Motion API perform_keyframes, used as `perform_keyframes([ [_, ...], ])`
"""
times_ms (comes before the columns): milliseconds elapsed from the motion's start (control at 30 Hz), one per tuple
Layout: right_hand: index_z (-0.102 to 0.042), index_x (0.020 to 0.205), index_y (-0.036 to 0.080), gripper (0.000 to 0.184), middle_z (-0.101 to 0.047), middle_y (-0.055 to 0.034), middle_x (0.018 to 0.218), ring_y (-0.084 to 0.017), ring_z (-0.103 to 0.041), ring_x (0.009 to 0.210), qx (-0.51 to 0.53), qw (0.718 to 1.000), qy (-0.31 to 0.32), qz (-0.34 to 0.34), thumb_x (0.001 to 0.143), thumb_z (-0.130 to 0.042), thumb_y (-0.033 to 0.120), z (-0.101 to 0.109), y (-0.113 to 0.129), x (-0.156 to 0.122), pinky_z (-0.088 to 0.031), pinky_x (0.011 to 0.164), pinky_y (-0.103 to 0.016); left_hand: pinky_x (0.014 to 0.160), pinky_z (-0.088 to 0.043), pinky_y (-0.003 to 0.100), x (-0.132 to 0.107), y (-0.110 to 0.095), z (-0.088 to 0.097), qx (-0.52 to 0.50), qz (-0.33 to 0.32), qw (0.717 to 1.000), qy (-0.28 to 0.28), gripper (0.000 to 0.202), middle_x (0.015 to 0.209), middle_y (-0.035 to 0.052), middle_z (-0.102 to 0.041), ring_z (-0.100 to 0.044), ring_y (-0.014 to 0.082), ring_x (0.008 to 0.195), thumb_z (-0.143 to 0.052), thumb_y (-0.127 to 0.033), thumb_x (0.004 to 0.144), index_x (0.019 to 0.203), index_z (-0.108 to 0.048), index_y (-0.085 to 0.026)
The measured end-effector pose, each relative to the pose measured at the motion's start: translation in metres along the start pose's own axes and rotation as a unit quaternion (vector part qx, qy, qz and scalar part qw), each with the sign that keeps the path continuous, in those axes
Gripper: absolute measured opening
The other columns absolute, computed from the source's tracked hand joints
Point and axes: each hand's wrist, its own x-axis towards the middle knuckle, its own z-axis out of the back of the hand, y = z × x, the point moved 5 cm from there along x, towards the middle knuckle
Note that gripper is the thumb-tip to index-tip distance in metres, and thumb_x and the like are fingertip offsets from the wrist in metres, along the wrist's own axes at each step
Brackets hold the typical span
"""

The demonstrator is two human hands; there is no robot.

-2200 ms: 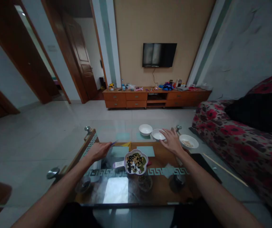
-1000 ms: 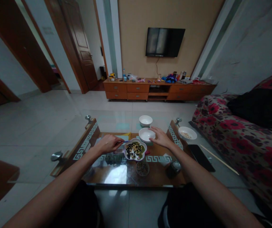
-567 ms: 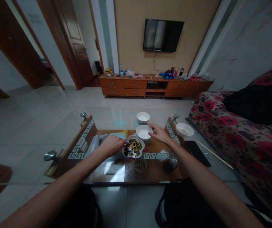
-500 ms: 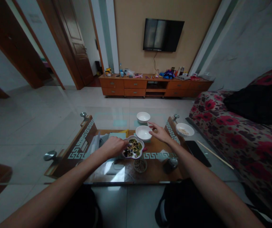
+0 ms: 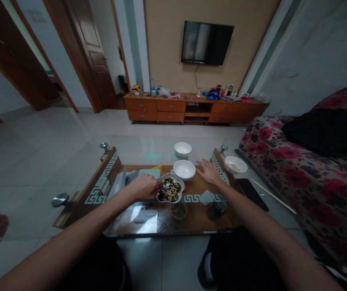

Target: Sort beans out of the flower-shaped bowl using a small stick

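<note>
The left hand [image 5: 144,187] has its grip pressed together, pinching a thin stick [image 5: 162,187] whose tip reaches over the flower-shaped bowl [image 5: 170,201] of mixed beans [image 5: 170,190] on the bench [image 5: 197,216], while the right hand [image 5: 209,172], grip spread, sits just beside the white bowl [image 5: 184,169] behind that flower-shaped bowl.

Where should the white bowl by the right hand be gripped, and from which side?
Probably pinch the white bowl by its right rim, from the side of the right hand: it is round and handleless, and the flower-shaped bowl crowds its near-left side.
</note>
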Motion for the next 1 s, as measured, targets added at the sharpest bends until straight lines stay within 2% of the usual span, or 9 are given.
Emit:
perform_keyframes([
  [100, -0.052, 0.157, 0.019, 0.065, -0.041, -0.0181, 0.166, -0.037, -0.032, 0.157, -0.005, 1.000, -0.003, 0.005, 0.107, -0.039, 0.059, 0.000, 0.001, 0.000, -0.025, 0.127, -0.060, 0.064, -0.039, 0.037, -0.002, -0.006, 0.000, -0.026, -0.018, 0.999, -0.014, 0.020, 0.079, 0.0116, -0.066, -0.062, 0.0251, 0.071, -0.054, -0.031, 0.099, 0.101, -0.070, -0.019],
  [267, -0.052, 0.158, 0.018, 0.067, -0.040, -0.0197, 0.166, -0.039, -0.032, 0.156, -0.009, 1.000, 0.005, 0.004, 0.108, -0.036, 0.060, 0.000, -0.001, 0.003, -0.025, 0.126, -0.062, 0.066, -0.040, 0.038, 0.013, -0.013, -0.001, -0.052, -0.020, 0.998, -0.040, 0.021, 0.088, 0.0108, -0.069, -0.063, 0.0252, 0.076, -0.057, -0.033, 0.100, 0.090, -0.068, -0.020],
  [400, -0.051, 0.158, 0.020, 0.066, -0.041, -0.0182, 0.166, -0.038, -0.034, 0.155, -0.014, 1.000, 0.012, 0.002, 0.107, -0.039, 0.060, -0.003, -0.004, 0.005, -0.027, 0.126, -0.061, 0.066, -0.039, 0.037, 0.021, -0.014, -0.008, -0.055, -0.020, 0.997, -0.054, 0.023, 0.101, 0.0101, -0.071, -0.064, 0.0251, 0.082, -0.055, -0.032, 0.101, 0.093, -0.073, -0.021],
  [567, -0.051, 0.158, 0.019, 0.067, -0.040, -0.0189, 0.167, -0.040, -0.033, 0.156, -0.006, 1.000, 0.014, 0.008, 0.107, -0.040, 0.061, -0.007, -0.007, 0.007, -0.027, 0.126, -0.063, 0.061, -0.034, 0.036, 0.015, -0.021, -0.015, -0.072, -0.030, 0.995, -0.067, 0.023, 0.106, 0.0078, -0.072, -0.065, 0.0246, 0.082, -0.055, -0.027, 0.099, 0.105, -0.077, -0.025],
  [700, -0.051, 0.159, 0.019, 0.068, -0.040, -0.0197, 0.167, -0.041, -0.034, 0.155, -0.003, 1.000, 0.017, 0.005, 0.107, -0.039, 0.062, -0.009, -0.008, 0.008, -0.028, 0.125, -0.064, 0.062, -0.038, 0.037, 0.013, -0.029, -0.016, -0.086, -0.036, 0.994, -0.060, 0.023, 0.103, 0.0089, -0.072, -0.066, 0.0251, 0.084, -0.057, -0.024, 0.096, 0.107, -0.077, -0.024],
  [800, -0.050, 0.159, 0.020, 0.068, -0.041, -0.0193, 0.166, -0.040, -0.034, 0.156, -0.006, 1.000, 0.018, 0.002, 0.107, -0.039, 0.062, -0.008, -0.007, 0.007, -0.027, 0.126, -0.064, 0.063, -0.041, 0.038, 0.015, -0.029, -0.019, -0.093, -0.026, 0.993, -0.068, 0.018, 0.099, 0.0088, -0.072, -0.067, 0.0249, 0.082, -0.059, -0.025, 0.094, 0.100, -0.076, -0.023],
  [1000, -0.050, 0.159, 0.019, 0.066, -0.040, -0.0208, 0.166, -0.039, -0.032, 0.157, -0.004, 1.000, 0.016, 0.008, 0.108, -0.039, 0.059, -0.008, -0.006, 0.006, -0.026, 0.126, -0.066, 0.060, -0.036, 0.036, 0.011, -0.020, -0.028, -0.078, -0.015, 0.994, -0.070, 0.017, 0.093, 0.0051, -0.072, -0.066, 0.0259, 0.079, -0.059, -0.028, 0.096, 0.093, -0.075, -0.026],
])
